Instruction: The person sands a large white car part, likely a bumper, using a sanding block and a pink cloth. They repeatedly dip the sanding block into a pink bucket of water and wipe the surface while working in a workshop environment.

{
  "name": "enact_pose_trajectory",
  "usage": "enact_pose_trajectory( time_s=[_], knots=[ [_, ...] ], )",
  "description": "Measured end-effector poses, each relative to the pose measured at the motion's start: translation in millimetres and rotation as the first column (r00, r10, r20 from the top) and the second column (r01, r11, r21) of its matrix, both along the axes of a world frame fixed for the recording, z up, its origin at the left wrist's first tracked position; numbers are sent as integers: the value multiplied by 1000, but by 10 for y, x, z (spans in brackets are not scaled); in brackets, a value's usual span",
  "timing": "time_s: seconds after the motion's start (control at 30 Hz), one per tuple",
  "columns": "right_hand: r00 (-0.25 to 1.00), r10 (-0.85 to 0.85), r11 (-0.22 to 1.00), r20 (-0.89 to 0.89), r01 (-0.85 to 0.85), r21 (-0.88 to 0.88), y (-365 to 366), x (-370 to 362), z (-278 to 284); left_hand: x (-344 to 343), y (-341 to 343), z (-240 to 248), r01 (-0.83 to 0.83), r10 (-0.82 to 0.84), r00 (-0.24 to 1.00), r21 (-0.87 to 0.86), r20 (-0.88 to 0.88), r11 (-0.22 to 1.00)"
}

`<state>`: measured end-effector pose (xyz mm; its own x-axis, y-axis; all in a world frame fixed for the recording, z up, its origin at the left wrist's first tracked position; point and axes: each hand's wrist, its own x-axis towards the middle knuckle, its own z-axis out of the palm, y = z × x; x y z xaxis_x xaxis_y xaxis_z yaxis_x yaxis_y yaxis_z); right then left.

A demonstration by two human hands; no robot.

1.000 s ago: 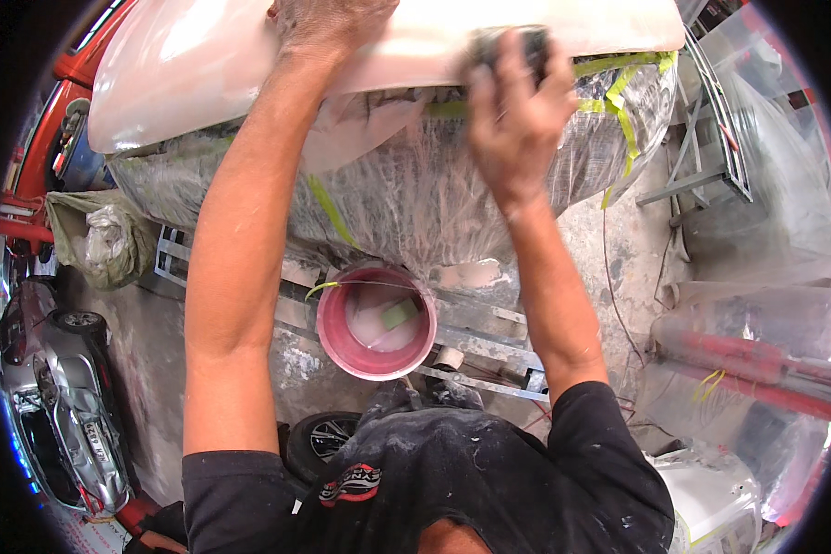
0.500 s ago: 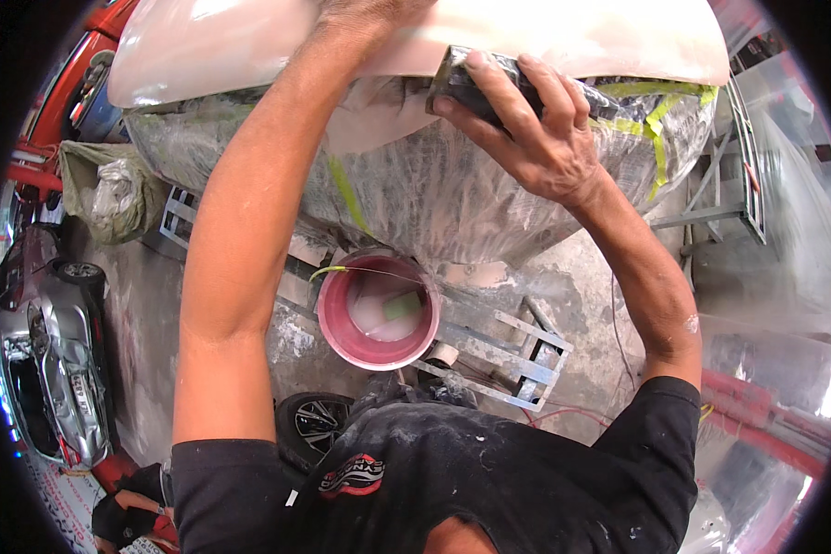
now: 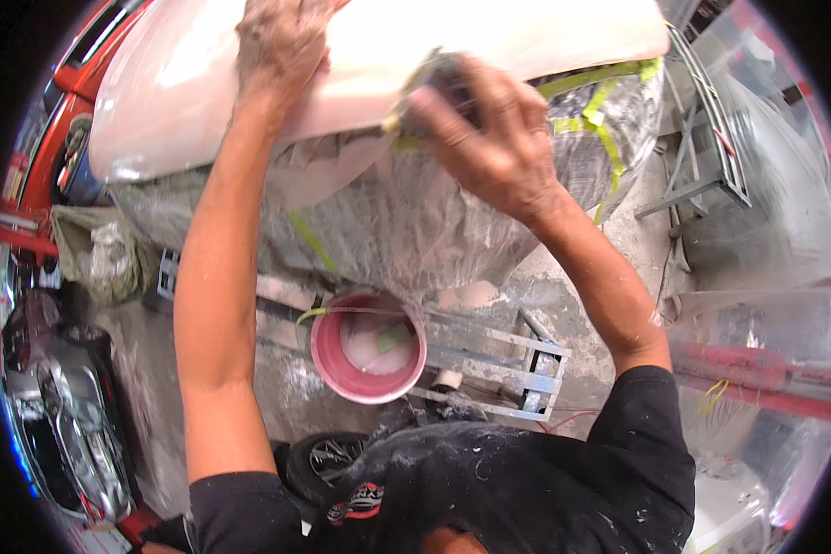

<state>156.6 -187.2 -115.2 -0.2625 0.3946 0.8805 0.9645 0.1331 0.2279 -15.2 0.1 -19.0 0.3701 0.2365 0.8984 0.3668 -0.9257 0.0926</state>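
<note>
My right hand (image 3: 499, 138) grips a dark sanding block (image 3: 452, 88), with the thumb on its near side and the fingers over its top. The block is pressed to the lower edge of a pale pink, primer-coloured car panel (image 3: 194, 120) and is smeared by motion. Farther left, my left hand (image 3: 284, 46) rests on the panel's glossy surface, holding nothing that I can see; its fingertips run toward the top edge of the picture. Below the panel hangs grey, dusty masking plastic (image 3: 379, 212), fixed with yellow-green tape (image 3: 600, 120).
A pink bucket (image 3: 321, 355) with cloudy liquid and a green pad stands below the panel. Beside it lies a metal frame (image 3: 545, 379), near a wheel (image 3: 328, 462). A sack (image 3: 88, 268) and a damaged grey car (image 3: 88, 415) are at left; a metal stand (image 3: 711, 148) is at right.
My right hand has moved left with the sanding block, which has turned and come up against the panel's edge. My left hand has shifted left and lower in view. The whole scene sits lower and further left.
</note>
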Motion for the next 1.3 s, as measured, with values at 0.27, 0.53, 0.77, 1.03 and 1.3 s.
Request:
enact_pose_trajectory(
  time_s=[0.27, 0.53, 0.77, 1.03, 1.3],
  knots=[
    [920, -131, 990, -370, 104, -93, -287, -305, -201, 25, 299, -175, -134, 143, 984, 88, -104, 987],
    [855, -329, 942, -400, 325, -79, 241, 596, 402, 34, 182, -130, -182, 187, 980, 84, -66, 980],
    [877, -341, 938, -339, 296, -178, 44, 645, 322, 88, -131, 17, -206, 206, 979, 41, 3, 978],
    [875, -322, 946, -362, 281, -162, -159, 240, 81, -7, -188, 14, -200, 200, 980, -33, -20, 979],
    [744, -572, 818, -345, 491, -299, 315, 1053, 604, 62, -221, 32, -165, 164, 986, -38, -31, 986]
  ],
)
